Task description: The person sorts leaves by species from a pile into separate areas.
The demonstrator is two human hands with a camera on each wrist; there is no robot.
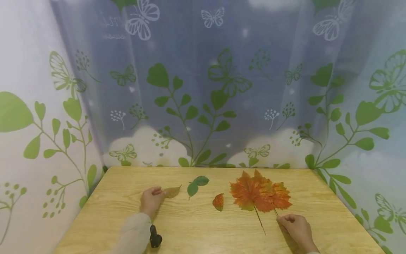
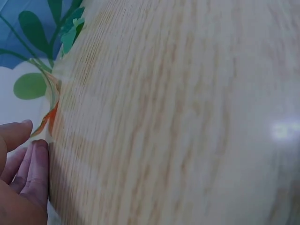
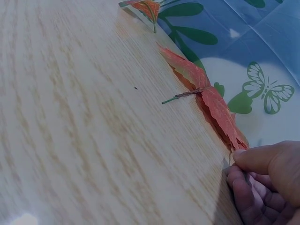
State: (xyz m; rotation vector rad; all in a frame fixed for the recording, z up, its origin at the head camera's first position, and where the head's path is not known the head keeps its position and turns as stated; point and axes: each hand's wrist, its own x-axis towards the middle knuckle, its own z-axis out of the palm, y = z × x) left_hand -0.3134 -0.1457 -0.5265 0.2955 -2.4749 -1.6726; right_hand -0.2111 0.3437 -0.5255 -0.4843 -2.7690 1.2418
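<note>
My left hand [image 1: 153, 201] pinches one end of a yellow-brown leaf [image 1: 173, 192] at the left of the table. In the left wrist view that leaf [image 2: 52, 112] shows edge-on beyond the thumb and fingers [image 2: 40, 159]. My right hand [image 1: 296, 227] grips the thin stem of an orange maple leaf [image 1: 281, 196] between thumb and forefinger. That leaf overlaps a larger orange maple leaf [image 1: 245, 193], whose dark stem [image 1: 260, 221] points toward me. From the right wrist, the overlapping red-orange leaves [image 3: 218, 110] lie just past the thumb.
Between the hands lie a green leaf sprig [image 1: 196, 185] and a small red-orange leaf [image 1: 218, 202]. The wooden table [image 1: 196, 233] meets a printed curtain [image 1: 203, 116] at its far edge. A black strap piece [image 1: 155, 237] sits on the left wrist.
</note>
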